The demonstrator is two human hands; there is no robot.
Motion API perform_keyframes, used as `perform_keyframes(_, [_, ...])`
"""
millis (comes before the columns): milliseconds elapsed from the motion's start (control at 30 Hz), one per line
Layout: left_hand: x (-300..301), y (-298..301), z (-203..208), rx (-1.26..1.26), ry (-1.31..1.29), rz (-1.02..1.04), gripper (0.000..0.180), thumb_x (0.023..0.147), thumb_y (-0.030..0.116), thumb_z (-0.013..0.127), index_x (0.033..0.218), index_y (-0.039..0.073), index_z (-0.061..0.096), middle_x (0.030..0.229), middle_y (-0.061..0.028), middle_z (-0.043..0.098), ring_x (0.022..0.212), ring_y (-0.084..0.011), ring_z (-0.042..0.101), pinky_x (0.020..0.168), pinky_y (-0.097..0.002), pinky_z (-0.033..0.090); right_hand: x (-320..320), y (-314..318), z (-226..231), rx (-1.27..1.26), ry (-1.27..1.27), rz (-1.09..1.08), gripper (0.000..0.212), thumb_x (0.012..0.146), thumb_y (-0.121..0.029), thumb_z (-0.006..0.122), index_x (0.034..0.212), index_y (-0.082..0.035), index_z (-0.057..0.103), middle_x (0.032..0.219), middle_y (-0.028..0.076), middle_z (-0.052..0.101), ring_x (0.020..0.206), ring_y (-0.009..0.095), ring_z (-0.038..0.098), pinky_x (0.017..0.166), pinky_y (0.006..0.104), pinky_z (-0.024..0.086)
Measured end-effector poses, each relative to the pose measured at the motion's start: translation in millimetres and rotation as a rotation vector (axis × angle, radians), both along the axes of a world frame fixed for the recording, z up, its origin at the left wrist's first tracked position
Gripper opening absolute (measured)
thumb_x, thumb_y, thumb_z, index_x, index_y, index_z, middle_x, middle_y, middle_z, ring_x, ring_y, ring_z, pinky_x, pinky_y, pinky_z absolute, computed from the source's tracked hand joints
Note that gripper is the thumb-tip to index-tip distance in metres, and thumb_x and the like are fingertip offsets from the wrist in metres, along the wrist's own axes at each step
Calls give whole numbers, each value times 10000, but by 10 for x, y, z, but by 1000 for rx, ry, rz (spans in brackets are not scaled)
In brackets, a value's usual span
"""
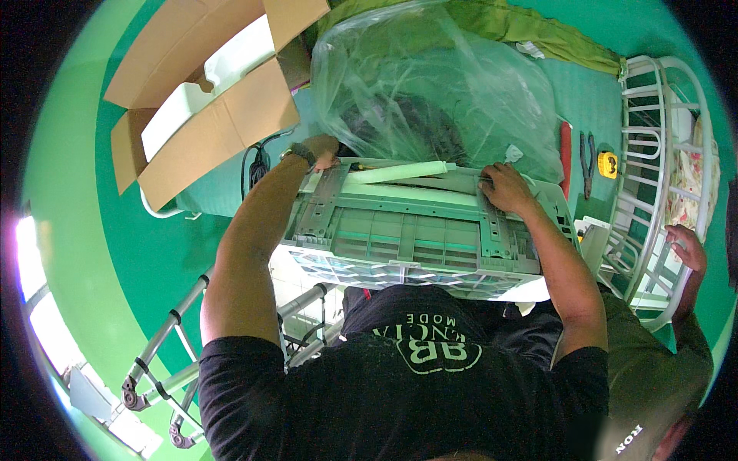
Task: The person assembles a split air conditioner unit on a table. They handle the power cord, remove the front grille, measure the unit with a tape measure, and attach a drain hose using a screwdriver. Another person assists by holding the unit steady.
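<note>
A long, pale slatted unit point(419, 234) lies crosswise before the person, its long axis running left to right, spanning between both hands. The left hand point(323, 151) meets its far left corner, fingers partly hidden, grip unclear; the right hand point(503, 188) bends its fingers over the far edge, tightness unclear.

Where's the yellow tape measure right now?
In the head view, the yellow tape measure lies toward the right, between the pliers and the white metal railing.
</note>
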State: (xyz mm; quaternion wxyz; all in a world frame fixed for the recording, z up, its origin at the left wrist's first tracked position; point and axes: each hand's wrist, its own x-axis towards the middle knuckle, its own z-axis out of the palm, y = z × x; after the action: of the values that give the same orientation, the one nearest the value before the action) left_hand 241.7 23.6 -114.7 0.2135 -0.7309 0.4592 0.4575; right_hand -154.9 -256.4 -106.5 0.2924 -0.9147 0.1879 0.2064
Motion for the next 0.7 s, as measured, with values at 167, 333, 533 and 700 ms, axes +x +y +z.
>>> perform_keyframes(167, [-127, -88, 127, -25, -100, -16, 449, 902, 392, 663, 823, -47, 718, 750, -187, 715, 804, -336, 722, 759, -453, 567, 114, -32, 80, 22, 72, -2, 382, 930, -333, 605, 1159, -28, 632, 1151, 200, 626, 1134, 395, 575, 998, 498, 464])
perform_keyframes(333, [49, -81, 110, -26, -44, -78, 484, 815, 408, 686, 938, -59, 715, 995, -253, 712, 979, -376, 691, 847, -471, 544, 120, -56, 84, 86, 26, -90, 320, 931, -266, 578, 1102, 2, 619, 1111, 214, 637, 1096, 406, 587, 960, 504, 470])
perform_keyframes(533, [258, 89, -171, 172, 209, 321, 270, 806, 352, 709, 871, 91, 735, 696, -36, 669, 543, -157, 568, 524, -345, 443, 50, -261, -22, 234, 11, -59, 194, 914, -163, 587, 1031, -25, 656, 1080, 197, 654, 1063, 384, 610, 917, 490, 486])
perform_keyframes(700, [211, -219, 179, 318, 289, 532, 189, 812, 290, 710, 857, 126, 629, 597, 17, 527, 487, -98, 463, 447, -274, 384, -168, -396, -35, 236, -48, -120, 204, 894, -135, 611, 1065, -54, 686, 1082, 180, 656, 1065, 367, 620, 916, 477, 501])
